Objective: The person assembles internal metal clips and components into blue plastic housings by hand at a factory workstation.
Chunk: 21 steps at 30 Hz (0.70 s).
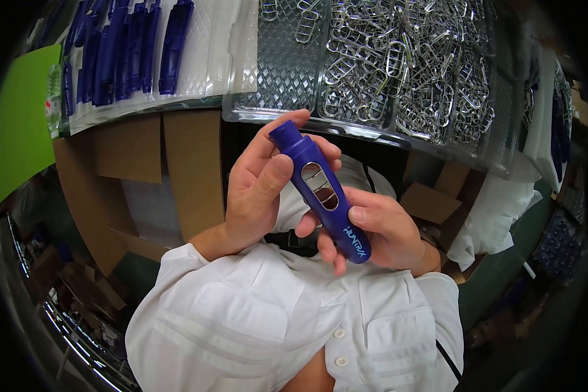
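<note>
Left hand (251,189) and right hand (392,227) in joint grip around a blue tube (337,215) (pale lettering (355,242) near its lower end)

Blue tube (338,219), diamond-patterned tray (281,75)

Marking, primary: a single legible word in light-blue capital lettering (355,242) is printed on the blue tubular part (338,219). The characters run lengthwise along the lower end (the end opposite the stepped neck), below the oval window and just beside the right thumb. Marking, secondary: a small pale label with a reddish mark (52,107) sits on clear plastic beside the bright green sheet (19,124); its print is too small to read.
</note>
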{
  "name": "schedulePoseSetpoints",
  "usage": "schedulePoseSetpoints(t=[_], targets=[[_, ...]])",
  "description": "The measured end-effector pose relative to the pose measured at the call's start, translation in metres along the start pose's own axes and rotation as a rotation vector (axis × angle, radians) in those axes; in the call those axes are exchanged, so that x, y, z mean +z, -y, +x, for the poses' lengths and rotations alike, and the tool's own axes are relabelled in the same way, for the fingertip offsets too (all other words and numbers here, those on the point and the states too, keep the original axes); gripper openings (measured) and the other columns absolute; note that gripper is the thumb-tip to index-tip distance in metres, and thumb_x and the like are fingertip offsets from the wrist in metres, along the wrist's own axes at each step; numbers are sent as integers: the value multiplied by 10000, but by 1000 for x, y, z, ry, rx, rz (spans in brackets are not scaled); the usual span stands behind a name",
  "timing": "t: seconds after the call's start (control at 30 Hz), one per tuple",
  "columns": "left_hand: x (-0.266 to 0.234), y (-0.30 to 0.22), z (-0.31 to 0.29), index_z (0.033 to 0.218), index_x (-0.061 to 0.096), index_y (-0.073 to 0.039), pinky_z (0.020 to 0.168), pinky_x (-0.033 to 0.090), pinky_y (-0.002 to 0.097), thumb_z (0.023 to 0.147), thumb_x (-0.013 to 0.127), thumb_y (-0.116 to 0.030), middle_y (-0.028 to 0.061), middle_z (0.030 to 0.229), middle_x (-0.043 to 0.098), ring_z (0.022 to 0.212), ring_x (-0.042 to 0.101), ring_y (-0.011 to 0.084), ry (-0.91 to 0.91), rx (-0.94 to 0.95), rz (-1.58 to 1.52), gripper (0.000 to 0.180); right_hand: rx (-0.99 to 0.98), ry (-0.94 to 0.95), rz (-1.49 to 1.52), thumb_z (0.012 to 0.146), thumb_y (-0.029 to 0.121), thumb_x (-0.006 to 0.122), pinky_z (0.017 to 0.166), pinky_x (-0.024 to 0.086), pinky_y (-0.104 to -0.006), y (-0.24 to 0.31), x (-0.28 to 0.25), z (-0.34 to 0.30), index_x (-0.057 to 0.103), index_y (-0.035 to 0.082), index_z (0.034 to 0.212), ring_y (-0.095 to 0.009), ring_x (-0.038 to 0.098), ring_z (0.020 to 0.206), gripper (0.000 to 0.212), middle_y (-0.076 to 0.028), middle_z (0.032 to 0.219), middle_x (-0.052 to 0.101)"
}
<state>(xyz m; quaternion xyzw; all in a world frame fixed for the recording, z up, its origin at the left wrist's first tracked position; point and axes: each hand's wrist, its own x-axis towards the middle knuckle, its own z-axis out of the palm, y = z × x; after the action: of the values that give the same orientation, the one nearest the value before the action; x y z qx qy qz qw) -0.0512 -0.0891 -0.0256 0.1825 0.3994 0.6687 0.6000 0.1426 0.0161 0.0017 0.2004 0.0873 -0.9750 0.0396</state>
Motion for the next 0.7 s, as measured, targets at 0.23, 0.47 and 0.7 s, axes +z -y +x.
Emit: schedulePoseSetpoints(t=[0.23, 0.47, 0.7], targets=[[-9, 0, -1, 1555, 334, 13, 1030, 528, 399, 1075, 557, -394, 206, 1284, 642, 1168, 649, 272, -6, -23, -32, 667, 30, -13, 21, 1094, 243, 457, 740, 622, -297, 0, 2, 7, 377, -104, 1449, -206, 685, 990, 503, -251, 1334, 579], [-16, 1, -1, 1554, 327, 15, 1024, 533, 390, 1083, 545, -382, 203, 1283, 640, 1152, 653, 261, -18, -33, -62, 654, 70, -48, 29, 1098, 239, 461, 756, 634, -312, 4, 10, 12, 376, -88, 1452, -201, 677, 1007, 490, -233, 1331, 582], [-14, -5, 2, 1564, 301, 0, 1028, 530, 416, 1073, 534, -357, 200, 1274, 619, 1175, 648, 291, -45, -80, -114, 650, 45, -120, -117, 1102, 206, 475, 786, 616, -300, -1, 10, 18, 395, -47, 1454, -158, 653, 1028, 441, -167, 1319, 596]])
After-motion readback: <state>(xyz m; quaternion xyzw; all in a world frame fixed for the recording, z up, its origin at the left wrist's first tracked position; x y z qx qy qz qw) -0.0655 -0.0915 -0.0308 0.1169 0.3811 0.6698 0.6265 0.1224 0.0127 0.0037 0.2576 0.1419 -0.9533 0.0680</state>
